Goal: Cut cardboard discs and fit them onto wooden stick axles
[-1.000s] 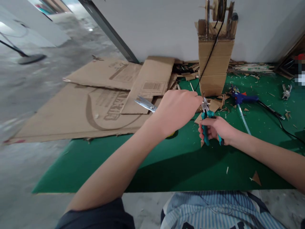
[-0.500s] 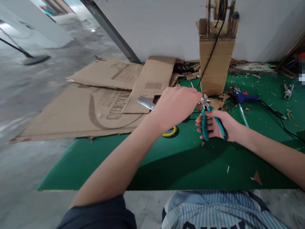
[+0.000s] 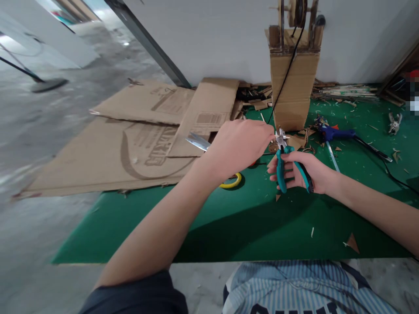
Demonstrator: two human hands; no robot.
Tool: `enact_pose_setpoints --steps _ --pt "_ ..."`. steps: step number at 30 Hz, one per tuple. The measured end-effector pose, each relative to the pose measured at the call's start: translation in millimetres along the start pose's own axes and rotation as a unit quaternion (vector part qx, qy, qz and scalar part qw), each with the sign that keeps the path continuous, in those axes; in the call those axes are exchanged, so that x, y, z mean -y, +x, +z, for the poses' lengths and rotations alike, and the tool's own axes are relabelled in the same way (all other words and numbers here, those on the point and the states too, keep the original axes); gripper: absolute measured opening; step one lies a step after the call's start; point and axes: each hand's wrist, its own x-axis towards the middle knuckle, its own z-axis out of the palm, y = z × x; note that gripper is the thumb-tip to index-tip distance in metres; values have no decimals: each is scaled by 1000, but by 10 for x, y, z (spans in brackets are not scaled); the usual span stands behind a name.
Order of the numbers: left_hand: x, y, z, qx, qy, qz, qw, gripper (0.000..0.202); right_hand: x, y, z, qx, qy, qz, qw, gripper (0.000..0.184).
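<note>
My right hand (image 3: 306, 171) is closed round the teal handles of a pair of cutting pliers (image 3: 280, 170), whose metal jaws point up and away from me. At those jaws the fingertips of my left hand (image 3: 244, 141) are pinched together. What they hold is hidden or too small to make out. Partly covered by my left hand and wrist lie scissors, with a blade (image 3: 197, 141) on one side and a yellow handle (image 3: 231, 181) on the other. Just beyond the pliers stands a tall cardboard tower (image 3: 291, 87) with a spool and a black cord hanging down its front.
Flattened cardboard sheets (image 3: 108, 148) cover the left of the green table (image 3: 137, 226) and overhang its edge. Right of the tower lies a blue glue gun (image 3: 338, 133) with its cable. Thin sticks (image 3: 348, 92) and scraps line the wall. A metal clip (image 3: 395, 123) is at the right.
The view has shifted slightly. Both hands keep nearly the same pose, with the pliers still at my left fingertips.
</note>
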Motion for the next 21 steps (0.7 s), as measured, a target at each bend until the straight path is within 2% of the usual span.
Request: enact_pose_setpoints --steps 11,15,21 --pt "-41 9 -98 17 -39 -38 998 40 -31 -2 16 -35 -69 -68 995 29" --pt "-38 -1 -78 -3 -30 -30 999 39 -31 3 -13 -41 -106 -97 989 32" --pt "-5 -5 -31 -43 -45 -32 998 37 12 -17 -52 -49 -151 -132 979 22"
